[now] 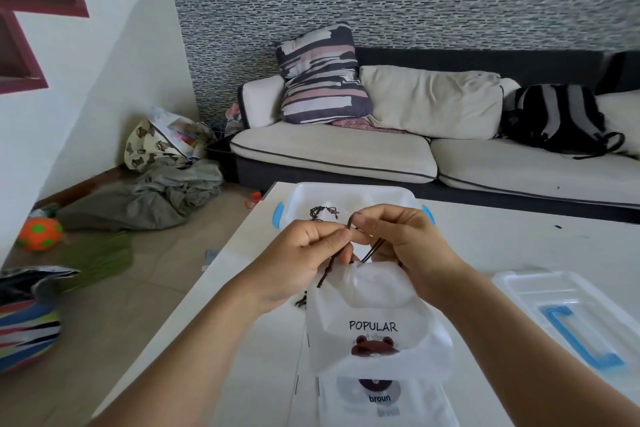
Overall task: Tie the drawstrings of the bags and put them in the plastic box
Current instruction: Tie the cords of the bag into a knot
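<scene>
A white drawstring bag (374,319) printed "POPULAR" with a brown bear hangs lifted above the table. Its dark brown drawstrings (372,250) run up between my hands. My left hand (304,253) pinches one cord, whose loose end dangles below the fingers. My right hand (398,239) pinches the other cord near its looped top. Behind my hands stands the clear plastic box (349,192) with blue latches; a white bag with tied brown cords (323,212) lies inside. More white bags (381,399), one printed "broun", lie flat on the table below the held bag.
The white table (519,239) carries the box's clear lid (568,315) with a blue handle at the right. A sofa with cushions and a backpack (561,118) stands beyond. Clothes, bags and an orange ball (40,234) lie on the floor at the left.
</scene>
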A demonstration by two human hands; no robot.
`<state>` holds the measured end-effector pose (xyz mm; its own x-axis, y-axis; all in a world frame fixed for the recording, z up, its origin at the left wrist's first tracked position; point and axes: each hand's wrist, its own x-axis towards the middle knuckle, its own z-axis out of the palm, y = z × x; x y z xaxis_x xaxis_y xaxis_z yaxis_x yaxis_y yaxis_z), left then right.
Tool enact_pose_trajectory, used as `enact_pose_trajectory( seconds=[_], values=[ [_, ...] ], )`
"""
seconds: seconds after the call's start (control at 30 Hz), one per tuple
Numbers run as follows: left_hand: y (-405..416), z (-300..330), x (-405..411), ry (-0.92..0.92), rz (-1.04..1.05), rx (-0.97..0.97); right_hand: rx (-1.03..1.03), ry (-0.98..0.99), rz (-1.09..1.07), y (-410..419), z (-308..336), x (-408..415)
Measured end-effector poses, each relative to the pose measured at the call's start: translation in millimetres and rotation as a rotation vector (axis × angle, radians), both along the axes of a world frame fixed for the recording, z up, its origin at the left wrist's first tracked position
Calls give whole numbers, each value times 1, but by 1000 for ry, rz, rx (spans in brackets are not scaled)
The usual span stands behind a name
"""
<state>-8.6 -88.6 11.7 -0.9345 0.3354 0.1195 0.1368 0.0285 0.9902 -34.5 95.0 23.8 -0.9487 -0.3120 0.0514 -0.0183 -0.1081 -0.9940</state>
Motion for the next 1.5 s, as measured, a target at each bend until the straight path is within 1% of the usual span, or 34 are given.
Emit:
enact_pose_trajectory(
  seconds=[0.17,0.33,0.47,0.57,0.73,0.83,0.9,1.0,1.07,1.13,1.2,1.3,1.4,1.43,1.5],
  values=[
    [-1,-2,-3,-24,35,63,-70,-106,0,-6,1,-1],
    [0,-2,-3,-46,95,131,-77,-91,-33,-10,-1,0],
    [0,-2,-4,-76,172,182,-94,-101,-12,-9,2,-2],
    [0,-1,-5,-111,157,182,-98,-87,-6,-9,4,-1],
    [3,2,-2,-170,132,139,-104,-89,-81,-12,1,-3],
    [2,1,-2,-241,121,189,-67,-57,-99,-12,1,-3],
    [3,3,-2,-287,160,239,71,-15,-92,-9,3,-3],
    [0,4,-5,-335,255,310,503,79,-22,5,17,-3],
    [-2,4,-7,-343,307,315,723,89,42,17,26,-2],
    [-3,3,-8,-351,339,305,816,97,91,21,33,2],
    [-1,3,-6,-348,369,286,839,157,112,18,39,6],
    [4,2,-5,-315,402,233,852,350,63,8,44,9],
    [5,2,-3,-257,412,166,1009,605,-58,3,45,6],
    [5,2,-2,-234,415,149,1068,655,-92,4,46,6],
    [4,2,-1,-187,437,139,1142,681,-100,5,49,6]
  ],
)
